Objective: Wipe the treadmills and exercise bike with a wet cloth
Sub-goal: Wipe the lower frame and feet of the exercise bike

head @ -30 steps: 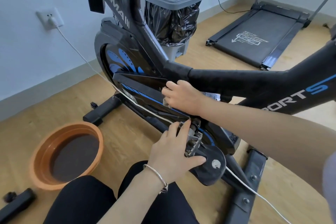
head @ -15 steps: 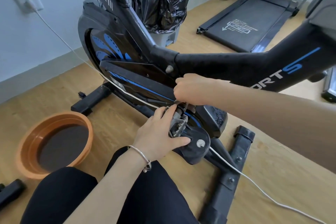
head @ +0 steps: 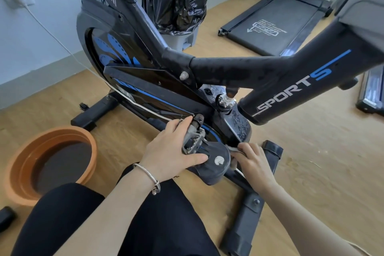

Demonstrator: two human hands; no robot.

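A black and blue exercise bike (head: 228, 68) fills the middle of the head view. My left hand (head: 170, 151) grips its metal pedal (head: 194, 137), thumb lying along the crank arm (head: 216, 162). My right hand (head: 251, 160) holds a small grey cloth (head: 233, 149) against the right edge of the crank arm, low beside the bike's body; most of the cloth is hidden under the fingers. A flat black treadmill (head: 276, 21) lies on the floor at the back right. The edge of another treadmill (head: 372, 93) shows at the far right.
An orange basin (head: 25, 164) of dark water stands on the wooden floor at the left. A grey bin (head: 176, 2) with a black liner stands behind the bike. A white cable (head: 54, 37) runs from a wall socket across the bike. My dark-clothed knees are below.
My right hand has come down from the frame beside the chain cover to the right side of the crank arm, cloth in hand. My left hand stays on the pedal.
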